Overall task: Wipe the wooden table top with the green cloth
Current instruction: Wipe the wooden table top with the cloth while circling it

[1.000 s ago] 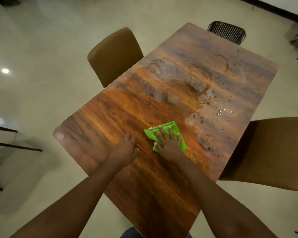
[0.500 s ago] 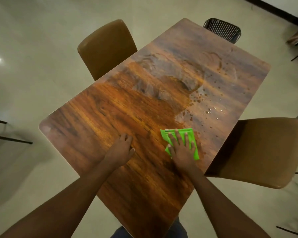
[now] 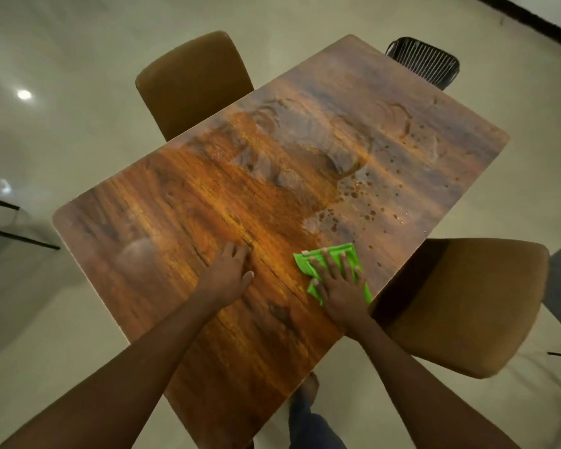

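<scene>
Both hands lay flat, palms down, fingers spread: the right hand pressed on the green cloth near the right edge of the wooden table top, the left hand bare on the wood to its left. Droplets and wet smears lay farther off. Tan chairs stood at right and far left; a black chair stood at the far end.
</scene>
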